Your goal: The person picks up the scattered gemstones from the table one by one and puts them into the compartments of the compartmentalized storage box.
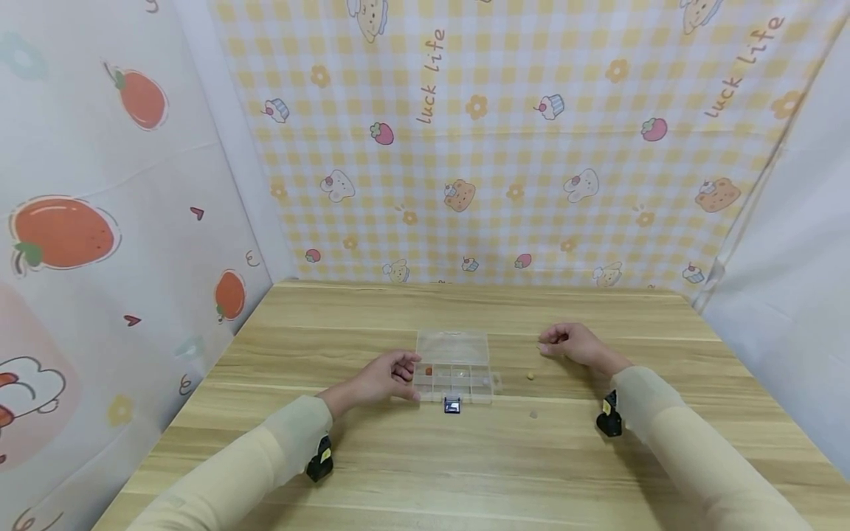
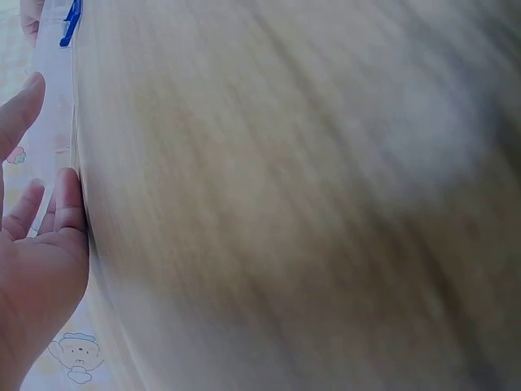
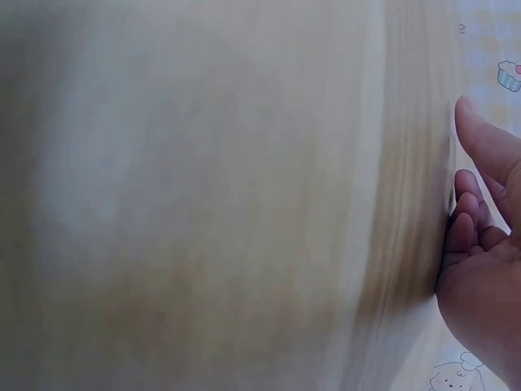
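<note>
A clear plastic compartment box (image 1: 453,346) lies on the table with its lid raised toward the back. Its blue latch (image 1: 452,405) faces the front. In the rear left compartment is a small orange-brown piece (image 1: 429,372), and paler bits show farther right. My left hand (image 1: 381,378) rests against the box's left side, thumb near the front corner and fingers bent loosely at the rear. To the right of the box, my right hand (image 1: 576,345) lies low at the table, fingers loosely curled, thumb apart from them in the right wrist view; nothing shows in its grasp.
Between the box and the right hand sits a small yellowish bead-like piece (image 1: 530,376). A small greyish piece (image 1: 533,414) lies nearer the front. Patterned cloth (image 1: 505,162) hangs behind the wooden table (image 1: 425,472), with more cloth at both sides.
</note>
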The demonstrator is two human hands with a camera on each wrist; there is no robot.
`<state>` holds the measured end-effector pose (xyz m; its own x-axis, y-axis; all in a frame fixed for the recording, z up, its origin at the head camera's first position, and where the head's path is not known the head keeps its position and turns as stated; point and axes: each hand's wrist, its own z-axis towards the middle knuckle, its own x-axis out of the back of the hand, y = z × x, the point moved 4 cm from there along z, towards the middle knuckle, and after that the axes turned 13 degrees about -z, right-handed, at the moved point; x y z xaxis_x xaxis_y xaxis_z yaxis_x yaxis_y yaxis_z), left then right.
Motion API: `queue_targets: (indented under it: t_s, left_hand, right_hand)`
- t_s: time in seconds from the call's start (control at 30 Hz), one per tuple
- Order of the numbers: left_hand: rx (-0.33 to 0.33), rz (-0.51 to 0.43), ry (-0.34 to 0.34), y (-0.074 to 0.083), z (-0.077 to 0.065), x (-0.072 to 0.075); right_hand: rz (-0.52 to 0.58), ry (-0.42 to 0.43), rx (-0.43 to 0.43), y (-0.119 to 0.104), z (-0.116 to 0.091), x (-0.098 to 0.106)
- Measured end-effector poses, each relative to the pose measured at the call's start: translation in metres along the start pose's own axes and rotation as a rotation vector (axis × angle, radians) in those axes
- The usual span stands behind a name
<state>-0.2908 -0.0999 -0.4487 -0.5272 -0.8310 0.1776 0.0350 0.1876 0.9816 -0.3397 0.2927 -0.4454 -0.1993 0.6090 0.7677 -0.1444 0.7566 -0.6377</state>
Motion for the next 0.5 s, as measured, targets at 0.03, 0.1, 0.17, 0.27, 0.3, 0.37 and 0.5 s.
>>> queue_targets:
  t_s: [0.03,0.1,0.17,0.27,0.3,0.37,0.5]
  left_hand:
    - [0.000,-0.001,-0.002,-0.0002,0.0000,0.0000]
    - [-0.003,0.000,-0.004,-0.0003,0.0000,0.0001]
    - [-0.005,-0.001,-0.006,0.0000,0.0000,0.0001]
    - [0.001,0.001,0.000,0.0006,-0.0003,0.0000]
    - [0.003,0.001,0.001,0.0010,-0.0005,0.0000]
    - [0.003,0.004,0.002,0.0015,-0.0010,-0.0001]
    - [0.007,0.005,0.007,0.0024,-0.0016,-0.0006]
  right_hand:
    - [-0.004,0.000,0.004,0.0003,0.0002,-0.0002]
    - [-0.009,0.001,0.010,0.0009,0.0006,-0.0009]
    - [-0.014,0.006,0.008,0.0021,0.0010,-0.0018]
    - [-0.021,0.010,0.014,0.0038,0.0018,-0.0028]
    - [-0.025,0.013,0.015,0.0042,0.0020,-0.0030]
    - [-0.033,0.018,0.022,0.0040,0.0021,-0.0032]
    - [-0.047,0.026,0.023,0.0020,0.0013,-0.0031]
